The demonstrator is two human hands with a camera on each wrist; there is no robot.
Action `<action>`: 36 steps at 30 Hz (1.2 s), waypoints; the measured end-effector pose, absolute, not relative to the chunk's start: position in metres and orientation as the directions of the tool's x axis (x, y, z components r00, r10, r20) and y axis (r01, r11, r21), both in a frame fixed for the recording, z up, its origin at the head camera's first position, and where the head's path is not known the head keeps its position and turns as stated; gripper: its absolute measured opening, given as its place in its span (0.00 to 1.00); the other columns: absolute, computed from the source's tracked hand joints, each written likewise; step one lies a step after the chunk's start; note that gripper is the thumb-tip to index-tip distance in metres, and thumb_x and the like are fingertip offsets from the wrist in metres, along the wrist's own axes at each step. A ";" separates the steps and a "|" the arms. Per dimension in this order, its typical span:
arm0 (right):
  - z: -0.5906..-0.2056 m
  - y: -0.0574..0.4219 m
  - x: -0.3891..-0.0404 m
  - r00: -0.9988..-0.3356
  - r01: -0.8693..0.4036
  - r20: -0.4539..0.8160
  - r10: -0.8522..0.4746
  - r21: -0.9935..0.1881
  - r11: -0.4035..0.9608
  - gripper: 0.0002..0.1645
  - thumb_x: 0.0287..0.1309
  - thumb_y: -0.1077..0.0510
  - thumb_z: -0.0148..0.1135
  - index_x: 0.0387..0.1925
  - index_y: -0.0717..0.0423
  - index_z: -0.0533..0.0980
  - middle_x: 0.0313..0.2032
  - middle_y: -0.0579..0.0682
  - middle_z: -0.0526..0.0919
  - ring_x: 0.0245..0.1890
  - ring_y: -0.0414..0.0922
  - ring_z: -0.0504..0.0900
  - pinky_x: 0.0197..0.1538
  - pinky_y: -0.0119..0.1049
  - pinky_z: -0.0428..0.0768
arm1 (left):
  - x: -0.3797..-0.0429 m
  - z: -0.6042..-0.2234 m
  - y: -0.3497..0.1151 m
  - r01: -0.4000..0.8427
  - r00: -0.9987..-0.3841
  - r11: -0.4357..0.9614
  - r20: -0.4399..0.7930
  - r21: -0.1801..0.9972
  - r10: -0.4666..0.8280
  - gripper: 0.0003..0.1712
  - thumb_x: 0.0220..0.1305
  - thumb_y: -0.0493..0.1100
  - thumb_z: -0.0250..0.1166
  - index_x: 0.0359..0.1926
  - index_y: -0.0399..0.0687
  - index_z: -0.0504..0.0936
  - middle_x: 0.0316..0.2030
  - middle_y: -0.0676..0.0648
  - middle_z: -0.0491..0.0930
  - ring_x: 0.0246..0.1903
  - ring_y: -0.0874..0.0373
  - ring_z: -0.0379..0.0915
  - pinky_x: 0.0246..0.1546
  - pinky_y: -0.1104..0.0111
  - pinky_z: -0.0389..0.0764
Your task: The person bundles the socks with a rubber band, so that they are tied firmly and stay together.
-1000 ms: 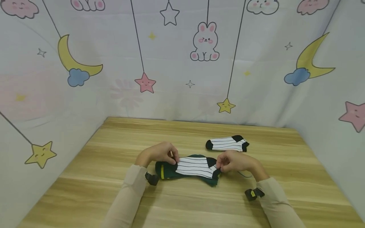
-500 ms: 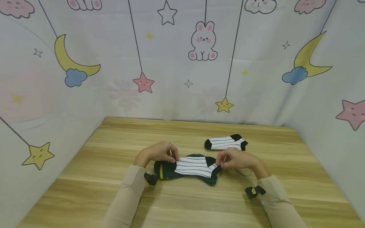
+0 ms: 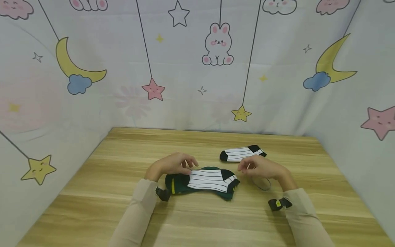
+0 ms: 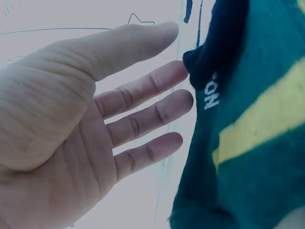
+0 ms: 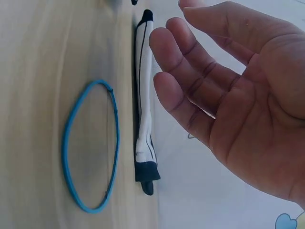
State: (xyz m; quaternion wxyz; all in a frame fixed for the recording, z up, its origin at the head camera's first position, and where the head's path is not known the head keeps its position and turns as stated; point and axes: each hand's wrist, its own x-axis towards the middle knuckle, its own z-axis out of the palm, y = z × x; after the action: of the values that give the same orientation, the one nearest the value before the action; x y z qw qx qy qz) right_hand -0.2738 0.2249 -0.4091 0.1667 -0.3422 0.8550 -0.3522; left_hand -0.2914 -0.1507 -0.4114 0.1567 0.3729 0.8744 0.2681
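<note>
A white sock (image 3: 206, 180) with thin dark stripes and black toe, heel and cuff lies flat on a dark green sock-like piece with yellow bands (image 3: 179, 184). My left hand (image 3: 171, 163) hovers at the toe end; in the left wrist view its fingers (image 4: 155, 112) are extended beside the green fabric (image 4: 267, 181) and hold nothing. My right hand (image 3: 263, 167) is lifted just off the cuff end, fingers loosely bent around nothing. Behind it lies a matching striped sock (image 3: 237, 154), partly covered by that hand in the head view.
A thin blue elastic loop (image 5: 66, 148) lies on the wooden table (image 3: 197, 219) under my right hand. White cloth walls (image 3: 185, 68) printed with moons, stars and a rabbit surround the table's back and sides.
Both hands have let go of the upper striped sock. The right hand has moved slightly right and up, off the cuff; the left fingers have spread. The socks stay in place.
</note>
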 end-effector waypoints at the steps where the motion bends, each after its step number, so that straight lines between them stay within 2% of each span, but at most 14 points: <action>1: -0.408 0.227 -0.274 -0.719 -0.457 -0.047 -0.694 -0.720 0.522 0.08 0.65 0.65 0.61 0.44 0.62 0.81 0.40 0.57 0.83 0.36 0.44 0.78 0.41 0.34 0.78 | -0.292 -0.412 -0.150 0.572 -0.673 0.580 -0.072 0.581 0.736 0.17 0.67 0.40 0.67 0.56 0.47 0.82 0.48 0.46 0.83 0.45 0.55 0.79 0.47 0.60 0.78; 7: -0.401 0.235 -0.273 -0.755 -0.404 -0.046 -0.654 -0.753 0.519 0.11 0.68 0.64 0.58 0.48 0.65 0.79 0.41 0.59 0.82 0.38 0.50 0.80 0.43 0.40 0.80 | -0.294 -0.409 -0.144 0.572 -0.682 0.591 -0.070 0.569 0.728 0.20 0.69 0.42 0.65 0.60 0.47 0.79 0.50 0.44 0.82 0.47 0.53 0.79 0.49 0.57 0.78; 14: -0.405 0.240 -0.276 -0.816 -0.346 -0.036 -0.577 -0.769 0.537 0.14 0.71 0.60 0.56 0.51 0.65 0.78 0.42 0.62 0.80 0.38 0.51 0.81 0.46 0.52 0.80 | -0.296 -0.403 -0.134 0.569 -0.676 0.592 -0.085 0.570 0.732 0.23 0.71 0.43 0.63 0.63 0.43 0.76 0.51 0.41 0.82 0.50 0.49 0.79 0.51 0.55 0.78; 22: -0.404 0.243 -0.277 -0.890 -0.279 -0.023 -0.455 -0.763 0.584 0.17 0.73 0.56 0.56 0.54 0.63 0.76 0.44 0.61 0.80 0.41 0.49 0.79 0.43 0.45 0.75 | -0.300 -0.402 -0.119 0.559 -0.668 0.602 -0.119 0.570 0.734 0.22 0.72 0.41 0.60 0.65 0.44 0.74 0.53 0.41 0.81 0.51 0.50 0.78 0.51 0.56 0.78; 25: -0.405 0.246 -0.278 -0.906 -0.261 -0.013 -0.424 -0.771 0.581 0.18 0.74 0.56 0.54 0.55 0.65 0.75 0.45 0.62 0.80 0.41 0.50 0.79 0.42 0.46 0.75 | -0.302 -0.403 -0.113 0.550 -0.671 0.606 -0.129 0.575 0.730 0.23 0.72 0.41 0.60 0.65 0.44 0.74 0.55 0.40 0.80 0.51 0.50 0.78 0.50 0.56 0.78; 32: -0.406 0.252 -0.280 -0.937 -0.207 -0.006 -0.348 -0.795 0.571 0.19 0.74 0.59 0.52 0.58 0.69 0.73 0.48 0.67 0.78 0.43 0.58 0.80 0.43 0.50 0.79 | -0.305 -0.403 -0.094 0.585 -0.657 0.616 -0.137 0.527 0.741 0.24 0.72 0.41 0.60 0.66 0.44 0.73 0.57 0.39 0.79 0.53 0.49 0.77 0.54 0.56 0.76; 36: -0.406 0.256 -0.280 -0.959 -0.157 -0.015 -0.284 -0.805 0.573 0.21 0.75 0.58 0.51 0.60 0.69 0.71 0.49 0.67 0.76 0.42 0.58 0.79 0.44 0.52 0.78 | -0.307 -0.403 -0.083 0.586 -0.656 0.624 -0.150 0.517 0.740 0.26 0.73 0.42 0.60 0.69 0.46 0.69 0.59 0.39 0.78 0.54 0.49 0.78 0.56 0.56 0.76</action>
State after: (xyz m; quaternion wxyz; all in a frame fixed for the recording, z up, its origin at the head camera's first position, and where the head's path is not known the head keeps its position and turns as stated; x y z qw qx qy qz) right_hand -0.2797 0.2557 -0.4056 0.0712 -0.1245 0.8839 -0.4452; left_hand -0.3066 -0.0829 -0.4031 0.1772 0.3749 0.8836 0.2174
